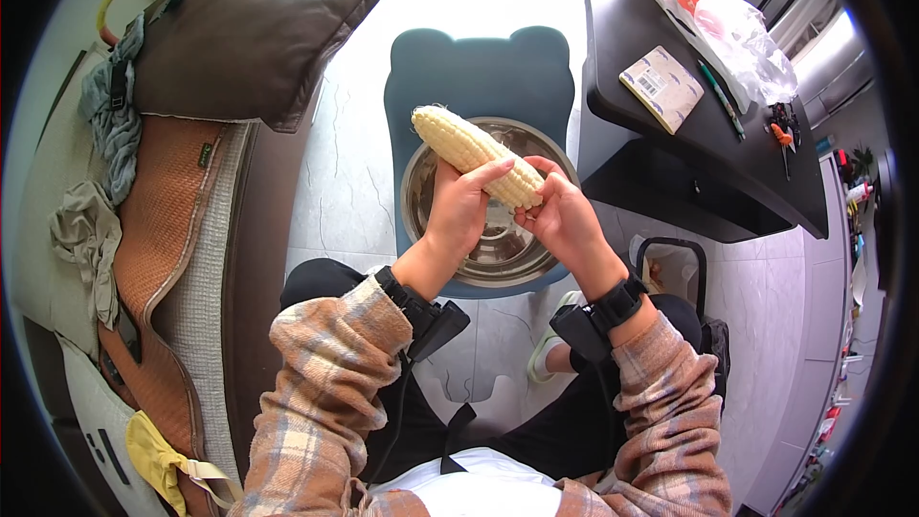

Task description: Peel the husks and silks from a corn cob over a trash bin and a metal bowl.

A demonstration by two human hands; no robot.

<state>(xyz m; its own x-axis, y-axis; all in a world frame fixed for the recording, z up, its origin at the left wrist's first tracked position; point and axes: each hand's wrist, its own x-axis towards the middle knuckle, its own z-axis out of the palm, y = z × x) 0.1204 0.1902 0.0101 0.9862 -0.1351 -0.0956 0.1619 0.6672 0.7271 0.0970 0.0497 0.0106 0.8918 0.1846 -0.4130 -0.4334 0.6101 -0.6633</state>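
Observation:
A husked ear of pale corn is held aslant above a shiny metal bowl, one end up to the left. My left hand grips its middle from below, with the thumb across the kernels. My right hand has its fingers at the lower right end of the ear. A few fine silk strands cling to the upper left end. Under both hands the bowl stands on a blue-grey stool with a two-eared top. The bowl shows no food in the part that I can see.
On the right, a black table holds a patterned notepad, a green pen, orange-handled scissors and a plastic bag. Below it stands a black-rimmed bin. A sofa with a brown leather cushion is on the left.

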